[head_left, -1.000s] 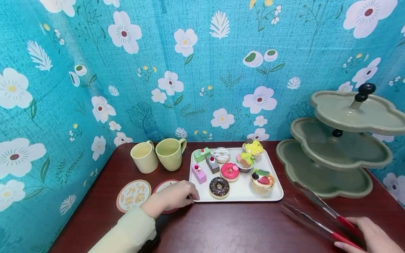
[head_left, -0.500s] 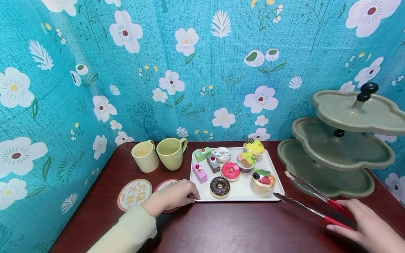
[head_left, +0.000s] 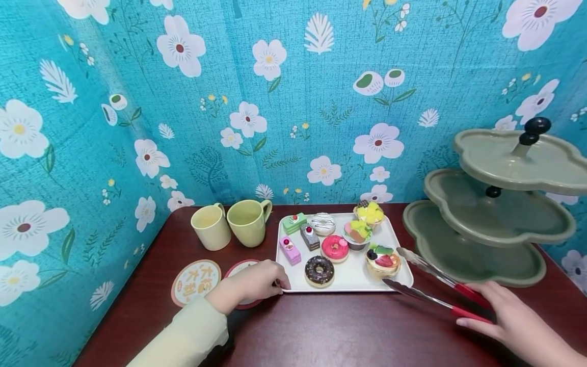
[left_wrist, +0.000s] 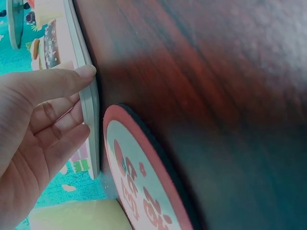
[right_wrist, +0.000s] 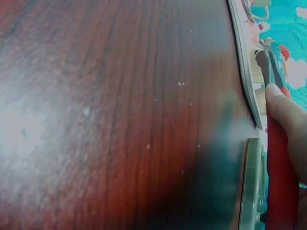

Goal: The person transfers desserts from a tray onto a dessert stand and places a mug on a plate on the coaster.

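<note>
Right hand: your right hand sits at the lower right of the head view, its grip closed round the red handles of the tongs; in the right wrist view one fingertip lies on the red handle.
Tongs: the two metal arms stand apart and point toward the middle of the frame. The upper tip lies just beside the fruit tart, the lower tip over the tray's near right corner. You cannot tell from the pictures whether either tip touches the tart.
Left hand: your left hand is at lower centre-left, in a pale sleeve. Its grip is on the tray: the left wrist view shows the fingers curled against the tray's rim at the near left corner. The hand rests partly over the red coaster.
Tray contents: chocolate doughnut, pink doughnut, white doughnut, pink cake slice, dark cake slice, green cake slice, and two more fruit cups toward the far right corner.
Left of tray: two pale green mugs stand side by side; an orange-rimmed coaster lies below them, beside the red one.
Right of frame: a green three-tier stand sits on the tabletop.
</note>
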Demonstrator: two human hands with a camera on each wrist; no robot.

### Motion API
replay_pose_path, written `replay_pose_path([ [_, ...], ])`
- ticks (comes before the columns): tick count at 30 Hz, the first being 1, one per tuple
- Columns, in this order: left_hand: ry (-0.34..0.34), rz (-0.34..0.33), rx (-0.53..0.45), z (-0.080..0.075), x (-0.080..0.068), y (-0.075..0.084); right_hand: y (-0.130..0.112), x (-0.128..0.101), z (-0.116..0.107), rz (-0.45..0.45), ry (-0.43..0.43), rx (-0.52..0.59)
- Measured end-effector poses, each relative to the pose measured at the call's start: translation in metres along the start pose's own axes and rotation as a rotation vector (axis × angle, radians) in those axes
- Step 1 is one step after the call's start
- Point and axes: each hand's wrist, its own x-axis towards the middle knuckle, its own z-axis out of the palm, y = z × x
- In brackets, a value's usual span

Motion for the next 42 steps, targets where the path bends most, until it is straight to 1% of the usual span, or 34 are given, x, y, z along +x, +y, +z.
replay_pose_path([
  [4, -0.005, -0.004, 0.0, -0.001, 0.0, 0.0, -0.005, 0.004, 0.003, -0.007, 0.002, 0.001],
  [6, -0.006, -0.005, -0.002, -0.002, 0.0, 0.0, -0.006, 0.005, 0.005, -0.02, 0.018, -0.004],
  [9, -0.005, -0.006, -0.003, -0.003, 0.0, 0.0, -0.008, 0.006, 0.009, -0.062, 0.073, -0.022],
  [13, -0.004, -0.007, -0.007, -0.003, 0.0, 0.0, -0.01, 0.01, 0.013, -0.147, 0.167, -0.037],
  [15, -0.006, -0.018, -0.011, -0.003, 0.0, 0.001, -0.011, 0.012, 0.014, -0.169, 0.182, -0.036],
  [21, -0.018, -0.058, -0.03, -0.003, -0.001, 0.002, -0.016, 0.017, 0.015, -0.178, 0.159, -0.018],
  [24, -0.023, -0.057, -0.03, -0.002, -0.001, 0.002, -0.018, 0.018, 0.016, -0.167, 0.13, -0.015],
  [28, -0.017, -0.039, -0.026, 0.0, -0.001, 0.001, -0.018, 0.019, 0.015, -0.147, 0.091, -0.01],
  [35, -0.004, -0.004, -0.01, 0.001, 0.0, -0.001, -0.021, 0.021, 0.016, -0.187, 0.122, -0.031],
  [42, -0.005, -0.006, -0.014, 0.0, 0.001, -0.001, -0.019, 0.025, 0.015, -0.212, 0.135, -0.054],
])
